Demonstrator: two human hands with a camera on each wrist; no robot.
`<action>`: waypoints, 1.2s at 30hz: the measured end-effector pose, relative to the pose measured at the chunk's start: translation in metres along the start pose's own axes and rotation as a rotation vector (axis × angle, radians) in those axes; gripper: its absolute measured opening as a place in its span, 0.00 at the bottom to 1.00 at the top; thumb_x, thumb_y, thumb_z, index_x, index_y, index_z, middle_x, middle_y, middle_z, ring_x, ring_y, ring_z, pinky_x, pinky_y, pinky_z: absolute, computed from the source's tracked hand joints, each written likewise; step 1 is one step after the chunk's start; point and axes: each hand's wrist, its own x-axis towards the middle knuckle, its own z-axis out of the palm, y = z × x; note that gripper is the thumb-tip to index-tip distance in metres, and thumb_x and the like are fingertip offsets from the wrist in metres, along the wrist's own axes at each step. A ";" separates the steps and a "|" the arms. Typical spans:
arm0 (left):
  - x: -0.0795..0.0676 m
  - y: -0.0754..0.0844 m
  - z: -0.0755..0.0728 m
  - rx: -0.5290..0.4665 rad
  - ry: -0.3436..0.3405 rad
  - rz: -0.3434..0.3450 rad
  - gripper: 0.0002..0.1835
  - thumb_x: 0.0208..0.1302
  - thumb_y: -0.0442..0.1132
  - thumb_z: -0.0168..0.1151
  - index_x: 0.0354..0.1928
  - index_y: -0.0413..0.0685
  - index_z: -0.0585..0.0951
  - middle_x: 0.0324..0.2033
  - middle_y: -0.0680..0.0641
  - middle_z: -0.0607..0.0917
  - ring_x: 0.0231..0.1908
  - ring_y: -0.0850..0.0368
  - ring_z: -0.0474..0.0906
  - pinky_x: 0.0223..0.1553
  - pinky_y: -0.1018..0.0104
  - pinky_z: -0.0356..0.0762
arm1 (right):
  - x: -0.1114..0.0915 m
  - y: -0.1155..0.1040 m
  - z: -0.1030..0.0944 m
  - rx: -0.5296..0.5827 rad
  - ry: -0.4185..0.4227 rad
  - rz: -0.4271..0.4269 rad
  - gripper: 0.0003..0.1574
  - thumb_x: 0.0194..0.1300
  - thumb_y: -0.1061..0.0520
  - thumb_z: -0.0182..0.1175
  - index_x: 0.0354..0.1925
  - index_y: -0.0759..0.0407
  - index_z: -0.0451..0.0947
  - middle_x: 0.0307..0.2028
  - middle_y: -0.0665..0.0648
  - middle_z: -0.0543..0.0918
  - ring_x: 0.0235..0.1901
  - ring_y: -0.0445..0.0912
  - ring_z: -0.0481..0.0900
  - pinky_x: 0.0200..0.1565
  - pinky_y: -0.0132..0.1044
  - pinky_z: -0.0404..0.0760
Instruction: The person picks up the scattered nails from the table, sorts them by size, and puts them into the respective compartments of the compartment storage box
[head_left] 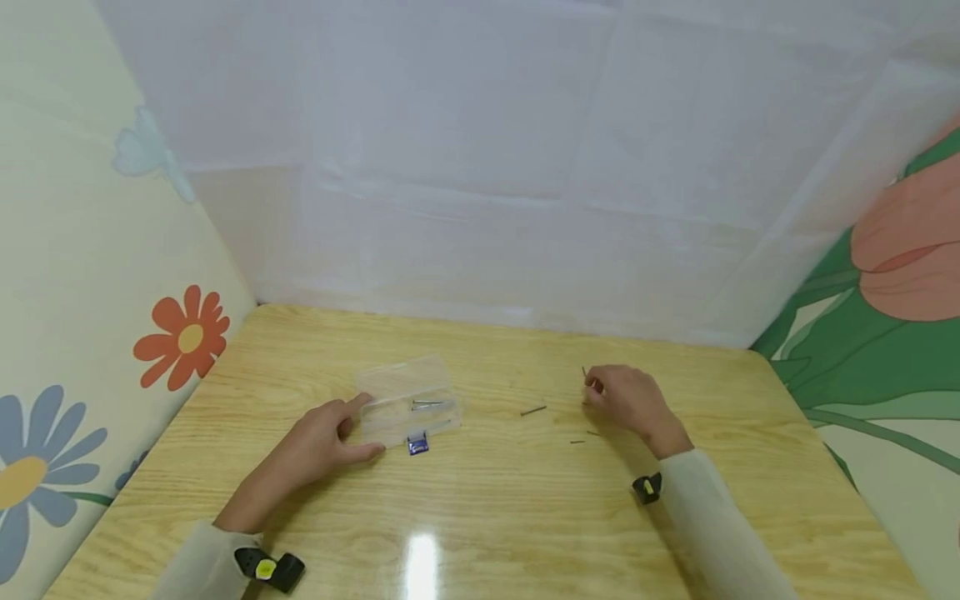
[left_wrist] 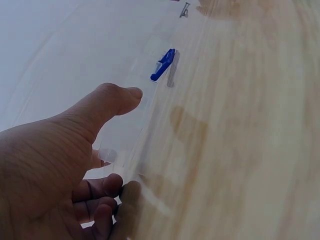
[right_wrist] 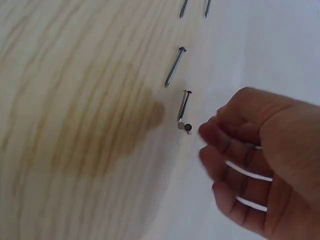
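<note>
A clear plastic box (head_left: pixel 408 408) lies on the table with its lid up at the back and a blue latch (head_left: pixel 418 443) on its front edge. A few nails (head_left: pixel 427 405) lie inside. My left hand (head_left: pixel 330 433) grips the box's left end, thumb at the near corner and index finger at the far one. To the right, my right hand (head_left: pixel 622 398) pinches a nail (head_left: pixel 584 371) between thumb and index finger; its ends show past the fingertips. In the right wrist view its head (right_wrist: pixel 188 127) shows beside the fingertips, while the curled fingers hide much of the shaft.
Between the hands a loose nail (head_left: pixel 533 410) lies on the wooden table (head_left: pixel 480 508). Two smaller-looking nails, one of them a short nail (head_left: pixel 577 442), lie nearer me by the right wrist. A white sheet (head_left: pixel 465 208) hangs behind, with flower-printed cloth on both sides.
</note>
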 end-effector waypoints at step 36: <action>-0.001 0.001 -0.001 -0.009 -0.009 -0.005 0.48 0.58 0.57 0.77 0.71 0.32 0.71 0.23 0.52 0.66 0.24 0.58 0.58 0.27 0.63 0.59 | 0.022 0.013 0.011 -0.028 -0.112 0.187 0.19 0.61 0.59 0.65 0.15 0.52 0.74 0.16 0.50 0.71 0.18 0.45 0.66 0.22 0.39 0.65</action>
